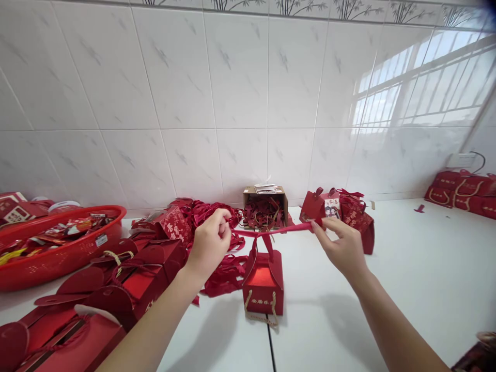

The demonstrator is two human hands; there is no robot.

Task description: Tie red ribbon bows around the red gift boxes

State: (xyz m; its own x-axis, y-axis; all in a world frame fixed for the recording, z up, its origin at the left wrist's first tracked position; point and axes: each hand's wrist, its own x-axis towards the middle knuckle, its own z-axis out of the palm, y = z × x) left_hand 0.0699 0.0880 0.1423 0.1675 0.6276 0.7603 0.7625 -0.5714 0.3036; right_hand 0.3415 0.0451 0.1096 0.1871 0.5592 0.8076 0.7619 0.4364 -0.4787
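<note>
A small red gift box [263,297] with gold characters and a beige cord handle on its front stands upright on the white table. A red ribbon [289,229] runs up from the top of the box and is stretched out sideways above it. My left hand [212,240] is closed on the ribbon's left end, its fingers curled in. On the other side, my right hand [339,243] pinches the right end between thumb and fingertips. Both hands are raised above the table, apart from the box itself.
Several red boxes [132,289] crowd the left. A red plastic basket [112,222] of wrapped sweets stands behind them. Loose red ribbons [227,276] lie near the middle, before a cardboard box [285,199]. Finished-looking boxes [362,227] stand right of it; more [465,191] lie far right.
</note>
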